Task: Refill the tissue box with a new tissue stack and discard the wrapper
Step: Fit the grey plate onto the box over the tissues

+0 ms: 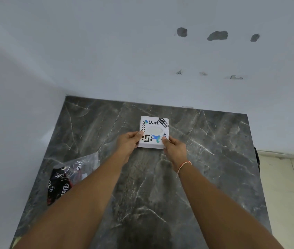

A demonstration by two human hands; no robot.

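A white square tissue box (154,126) covered with stickers and with an oval opening on top sits on the dark marble table (205,159), near its far middle. My left hand (128,142) grips the box's near left corner, thumb on the lid. My right hand (174,148) grips the near right corner the same way. A crumpled clear and black plastic wrapper (65,177) lies at the table's left edge, partly hidden under my left forearm. No tissue stack shows outside the box.
White walls close in behind and to the left of the table. A light tiled floor (286,186) runs past the table's right edge. The wall behind has several dark patches.
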